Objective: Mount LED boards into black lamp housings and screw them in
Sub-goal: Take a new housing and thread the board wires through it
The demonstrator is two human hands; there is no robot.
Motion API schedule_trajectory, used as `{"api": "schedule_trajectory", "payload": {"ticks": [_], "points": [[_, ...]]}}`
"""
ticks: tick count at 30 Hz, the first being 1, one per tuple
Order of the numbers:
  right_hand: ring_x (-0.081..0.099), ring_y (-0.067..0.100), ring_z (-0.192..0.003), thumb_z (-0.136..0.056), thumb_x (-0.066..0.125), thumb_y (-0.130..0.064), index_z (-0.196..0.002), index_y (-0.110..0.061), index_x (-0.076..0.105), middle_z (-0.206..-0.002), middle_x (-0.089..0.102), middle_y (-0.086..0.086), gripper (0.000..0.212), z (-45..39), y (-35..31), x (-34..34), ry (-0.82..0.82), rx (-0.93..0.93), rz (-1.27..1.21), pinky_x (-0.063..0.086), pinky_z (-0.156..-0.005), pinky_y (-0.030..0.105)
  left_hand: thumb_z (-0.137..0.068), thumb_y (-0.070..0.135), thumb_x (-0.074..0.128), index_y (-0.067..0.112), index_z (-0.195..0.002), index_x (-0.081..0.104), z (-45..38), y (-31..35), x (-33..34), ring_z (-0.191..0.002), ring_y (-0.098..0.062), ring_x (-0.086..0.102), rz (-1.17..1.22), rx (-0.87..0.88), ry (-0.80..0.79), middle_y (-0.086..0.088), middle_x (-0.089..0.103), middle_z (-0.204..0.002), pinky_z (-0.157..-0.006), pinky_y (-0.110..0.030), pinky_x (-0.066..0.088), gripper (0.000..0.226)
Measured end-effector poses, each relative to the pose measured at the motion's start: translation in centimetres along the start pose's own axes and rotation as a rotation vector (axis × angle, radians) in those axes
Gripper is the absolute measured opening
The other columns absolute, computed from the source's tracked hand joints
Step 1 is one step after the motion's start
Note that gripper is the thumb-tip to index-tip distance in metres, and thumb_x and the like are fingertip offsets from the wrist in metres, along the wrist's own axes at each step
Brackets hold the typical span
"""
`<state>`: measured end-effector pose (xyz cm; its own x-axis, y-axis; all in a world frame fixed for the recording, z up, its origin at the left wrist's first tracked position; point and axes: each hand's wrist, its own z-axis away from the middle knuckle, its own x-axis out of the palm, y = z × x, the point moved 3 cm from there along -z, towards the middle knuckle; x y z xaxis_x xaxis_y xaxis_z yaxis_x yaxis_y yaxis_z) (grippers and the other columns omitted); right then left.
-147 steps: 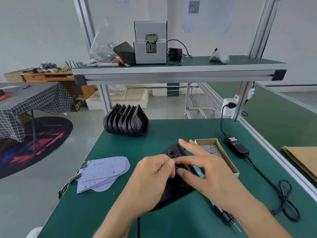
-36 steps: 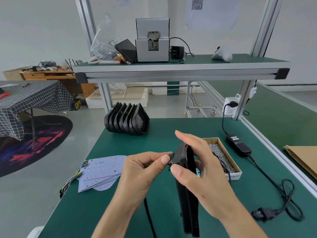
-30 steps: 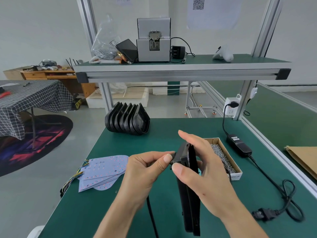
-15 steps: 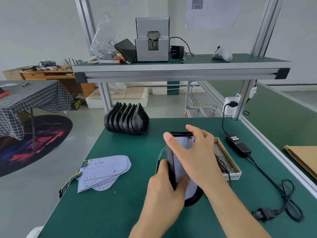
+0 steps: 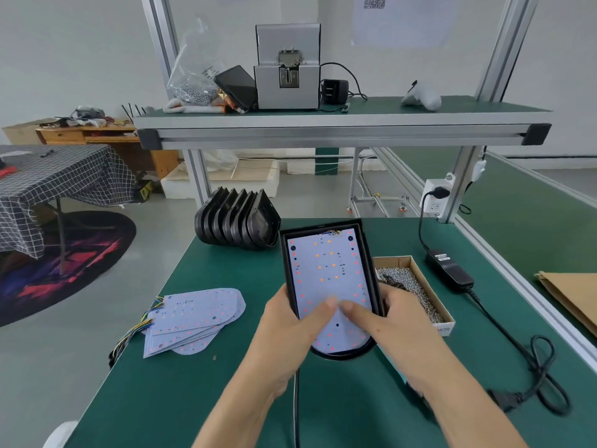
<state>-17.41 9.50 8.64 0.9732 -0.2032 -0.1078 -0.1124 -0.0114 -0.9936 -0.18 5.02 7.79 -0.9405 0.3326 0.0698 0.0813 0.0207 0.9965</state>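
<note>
A black lamp housing [image 5: 368,270] is held above the green desk [image 5: 226,383], its open face up, with a pale LED board [image 5: 326,273] lying inside it. The left hand [image 5: 290,331] grips the housing's left edge, fingers curled beneath and thumb pressed on the board; the right hand [image 5: 391,321] grips the right edge likewise, its thumb meeting the other. Left of the housing a stack of LED boards [image 5: 193,318] with coloured wires lies on the desk. Behind it stands a row of empty housings [image 5: 235,221]. Just right of it sits a cardboard box of screws [image 5: 410,286], its label too blurred to read, and farther right a black power adapter [image 5: 449,268].
</note>
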Motion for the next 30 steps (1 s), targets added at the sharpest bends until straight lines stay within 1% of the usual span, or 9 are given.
{"api": "schedule_trajectory", "payload": {"ticks": [4, 8, 10, 14, 18, 20, 24, 27, 30], "points": [[0.077, 0.009, -0.097, -0.096, 0.075, -0.016, -0.11, -0.021, 0.077, -0.103, 0.08, -0.012, 0.015, 0.3, 0.8, 0.7, 0.027, 0.007, 0.079, 0.06, -0.087, 0.032, -0.082, 0.022, 0.074, 0.018, -0.119, 0.07, -0.3, -1.1, -0.2, -0.103, -0.025, 0.076, -0.002, -0.024, 0.082, 0.0, 0.08, -0.111, -0.096, -0.051, 0.059, 0.037], [0.076, 0.009, -0.098, -0.1, 0.069, -0.014, -0.112, -0.017, 0.075, -0.104, 0.08, -0.011, 0.014, 0.7, 1.8, 0.8, 0.005, 0.061, 0.079, 0.059, -0.088, 0.03, -0.095, 0.011, 0.073, 0.017, -0.118, 0.072, -0.2, -2.4, -0.1, -0.103, -0.024, 0.077, 0.032, -0.087, 0.078, 0.0, 0.08, -0.11, -0.088, -0.038, 0.063, 0.023], [0.076, 0.008, -0.099, -0.101, 0.068, -0.013, -0.114, -0.017, 0.074, -0.105, 0.08, -0.012, 0.015, 0.9, 2.1, 0.8, -0.01, 0.061, 0.062, 0.058, -0.084, 0.023, -0.101, 0.02, 0.069, 0.022, -0.11, 0.077, -0.2, -2.7, -0.2, -0.1, -0.022, 0.078, 0.022, -0.102, 0.104, 0.001, 0.081, -0.107, -0.082, -0.032, 0.063, 0.013], [0.076, 0.007, -0.099, -0.101, 0.067, -0.014, -0.114, -0.019, 0.074, -0.106, 0.08, -0.012, 0.015, 1.2, 2.9, 0.9, -0.012, 0.055, 0.038, 0.058, -0.083, 0.021, -0.102, 0.022, 0.067, 0.028, -0.094, 0.081, -0.2, -2.9, -0.1, -0.091, -0.023, 0.079, 0.059, -0.116, 0.18, -0.001, 0.081, -0.1, -0.071, -0.029, 0.063, 0.017], [0.075, 0.008, -0.102, -0.102, 0.067, -0.016, -0.115, -0.022, 0.075, -0.108, 0.08, -0.013, 0.016, 1.3, 3.4, 1.0, -0.02, 0.042, 0.027, 0.058, -0.084, 0.02, -0.102, 0.021, 0.066, 0.027, -0.092, 0.081, -0.1, -3.1, 0.1, -0.089, -0.024, 0.079, 0.034, -0.125, 0.193, -0.001, 0.081, -0.098, -0.074, -0.033, 0.064, 0.018], [0.075, 0.007, -0.1, -0.1, 0.071, -0.027, -0.111, -0.025, 0.077, -0.106, 0.08, -0.014, 0.013, 1.4, 3.6, 0.8, -0.05, 0.046, 0.057, 0.055, -0.081, 0.016, -0.103, 0.021, 0.065, 0.026, -0.092, 0.08, 0.1, -3.0, -0.1, -0.087, -0.021, 0.079, 0.03, -0.122, 0.176, 0.0, 0.082, -0.096, -0.07, -0.029, 0.063, 0.019], [0.071, 0.009, -0.084, -0.077, 0.07, -0.068, -0.099, -0.031, 0.077, -0.092, 0.078, -0.008, 0.044, 0.7, 2.7, -0.1, 0.08, 0.019, 0.054, 0.056, -0.078, 0.022, -0.102, 0.029, 0.065, 0.039, -0.094, 0.077, 0.8, -2.8, -0.2, -0.08, -0.015, 0.076, -0.101, -0.071, 0.139, 0.005, 0.081, -0.092, -0.068, -0.024, 0.058, 0.018], [0.065, 0.001, -0.07, -0.083, 0.072, -0.061, -0.092, -0.031, 0.075, -0.082, 0.074, -0.012, 0.032, -0.3, 1.6, 0.0, 0.206, -0.039, 0.078, 0.051, -0.063, 0.018, -0.094, 0.043, 0.066, 0.035, -0.094, 0.076, 1.7, -2.9, 0.3, -0.073, -0.012, 0.069, -0.135, -0.049, 0.123, 0.0, 0.079, -0.087, -0.069, -0.026, 0.057, 0.013], [0.062, 0.001, -0.065, -0.095, 0.073, -0.041, -0.088, -0.027, 0.072, -0.076, 0.072, -0.016, 0.016, -1.0, 1.1, 0.3, 0.273, -0.098, 0.097, 0.048, -0.055, 0.016, -0.101, 0.029, 0.067, 0.038, -0.095, 0.077, 2.2, -2.6, 0.6, -0.072, -0.01, 0.071, -0.1, -0.019, 0.114, 0.005, 0.08, -0.089, -0.064, -0.018, 0.054, 0.015]]}}
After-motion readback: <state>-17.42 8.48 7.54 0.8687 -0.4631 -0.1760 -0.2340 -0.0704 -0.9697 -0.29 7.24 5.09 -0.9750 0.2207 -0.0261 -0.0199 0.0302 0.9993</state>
